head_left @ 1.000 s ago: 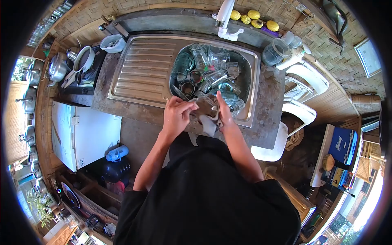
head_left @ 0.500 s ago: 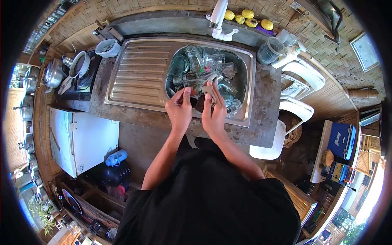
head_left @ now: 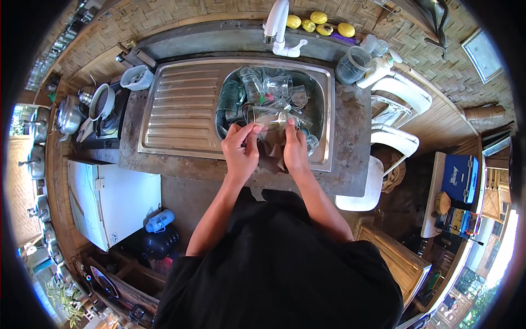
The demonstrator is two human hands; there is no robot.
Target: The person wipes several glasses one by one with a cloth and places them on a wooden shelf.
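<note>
Both hands' fingers (head_left: pixel 249 133) grip glass (head_left: pixel 268 116), cloth (head_left: pixel 272 149) beneath.

Both bare forearms extend forward from short black sleeves, converging ahead of the torso. The left hand (head_left: pixel 240 148) is curled, fingertips pinched together at the top, thumb tucked close. The right hand (head_left: pixel 294 149) sits just beside it, fingers pointing forward and bent in a grip. The wrists are held near each other, elbows spread wider apart.
</note>
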